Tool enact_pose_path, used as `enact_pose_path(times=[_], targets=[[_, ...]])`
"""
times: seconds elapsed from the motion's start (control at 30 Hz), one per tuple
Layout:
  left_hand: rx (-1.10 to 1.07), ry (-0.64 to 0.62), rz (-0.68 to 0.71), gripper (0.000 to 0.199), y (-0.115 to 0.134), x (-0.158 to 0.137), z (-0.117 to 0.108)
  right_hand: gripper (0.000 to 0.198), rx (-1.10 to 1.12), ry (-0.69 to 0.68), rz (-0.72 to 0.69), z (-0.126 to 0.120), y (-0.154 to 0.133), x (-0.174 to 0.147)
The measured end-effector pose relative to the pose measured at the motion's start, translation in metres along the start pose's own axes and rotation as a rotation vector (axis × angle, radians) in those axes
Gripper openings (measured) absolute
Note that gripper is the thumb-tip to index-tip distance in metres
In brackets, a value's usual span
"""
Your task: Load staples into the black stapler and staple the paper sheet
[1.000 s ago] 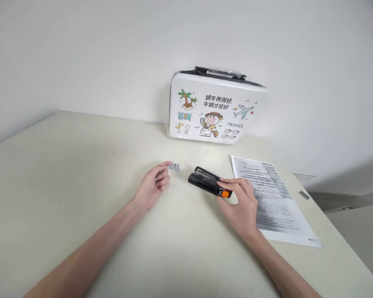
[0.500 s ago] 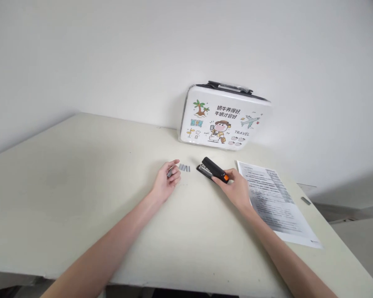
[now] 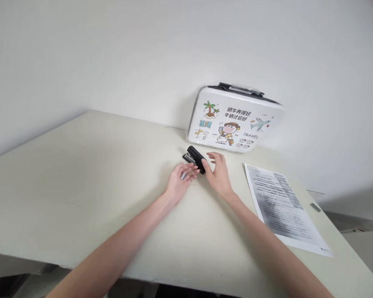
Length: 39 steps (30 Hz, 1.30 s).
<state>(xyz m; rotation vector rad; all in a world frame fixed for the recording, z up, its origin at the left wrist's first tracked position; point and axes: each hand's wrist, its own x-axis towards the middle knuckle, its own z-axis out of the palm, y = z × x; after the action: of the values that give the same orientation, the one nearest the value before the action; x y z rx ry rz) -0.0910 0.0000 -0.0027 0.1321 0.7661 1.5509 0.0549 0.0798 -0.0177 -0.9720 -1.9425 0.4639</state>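
A black stapler rests on the table with its top arm raised a little from its base, its front end pointing to the far left. My left hand is just in front of it, fingers curled around a small grey staple strip, fingertips against or very near the stapler's side. At the stapler's rear end is my right hand, its thumb at the black body and its other fingers spread away from it. The loose staple strips seen earlier are hidden, behind the left hand or stapler.
A white cartoon-printed case with a black handle leans against the wall at the back. To the right lies a printed sheet. Another grey staple strip sits near the table's right edge.
The stapler has moved left and away from me, and my right hand has loosened its grip on it. My left hand has come up against the stapler. The view has shifted slightly.
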Motion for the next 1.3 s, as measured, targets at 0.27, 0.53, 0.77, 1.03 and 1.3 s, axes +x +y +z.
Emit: enact_pose_path(times=[0.27,0.53,0.77,1.03,1.3], targets=[[0.044,-0.219,-0.229,0.039,-0.01,-0.014,0.005,0.03,-0.187,-0.218,-0.324,-0.034,-0.038,-0.044],[0.354,-0.501,-0.374,0.057,-0.013,-0.014,0.004,0.014,-0.222,-0.124,-0.398,-0.073,-0.03,-0.082],[0.485,-0.48,-0.315,0.055,-0.009,-0.009,0.009,0.015,-0.423,0.025,-0.218,-0.173,0.029,-0.116],[0.524,-0.387,-0.273,0.042,-0.011,-0.01,0.019,0.041,-0.685,0.263,0.298,-0.285,0.142,-0.142],[0.544,-0.33,-0.252,0.03,-0.011,-0.007,0.014,0.045,-0.718,0.292,0.419,-0.301,0.175,-0.132]])
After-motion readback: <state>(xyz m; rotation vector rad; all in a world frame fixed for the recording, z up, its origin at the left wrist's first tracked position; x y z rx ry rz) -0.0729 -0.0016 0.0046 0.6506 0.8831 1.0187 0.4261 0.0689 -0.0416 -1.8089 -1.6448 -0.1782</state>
